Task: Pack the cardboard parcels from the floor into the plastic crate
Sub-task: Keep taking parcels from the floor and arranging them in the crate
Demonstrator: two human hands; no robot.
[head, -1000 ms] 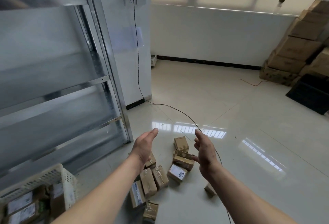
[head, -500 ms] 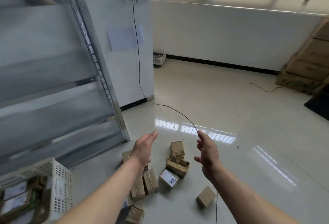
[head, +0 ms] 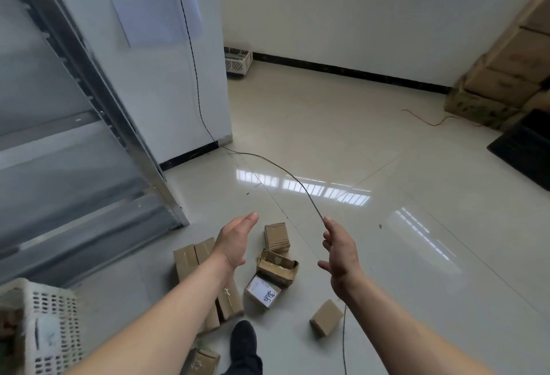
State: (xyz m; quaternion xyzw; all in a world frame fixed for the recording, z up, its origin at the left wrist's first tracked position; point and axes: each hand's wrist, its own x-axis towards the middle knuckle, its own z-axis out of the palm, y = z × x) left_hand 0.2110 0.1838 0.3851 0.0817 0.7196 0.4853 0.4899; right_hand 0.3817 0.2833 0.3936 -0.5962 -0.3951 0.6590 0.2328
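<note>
Hands: my left hand [head: 235,243] and right hand [head: 339,252] reach out apart over the floor, fingers loosely extended, palms facing each other, holding nothing.
Change: my view has tipped down since half a second ago; my dark shoe [head: 244,342] now shows at the bottom, and the parcels sit closer under my hands.
Parcels: brown cardboard parcels [head: 278,264] lie scattered on the floor, small boxy shapes, some wrapped in glossy tape; one bears a white label [head: 263,292]; a plain cube [head: 326,316] lies apart to the right.
Crate: the white perforated plastic crate [head: 52,327] stands at lower left, already holding some.
Floor: glossy pale tiles [head: 387,166], a thin dark cable [head: 285,172] curving across.
Shelving: grey metal rack [head: 98,100], blurred.
</note>
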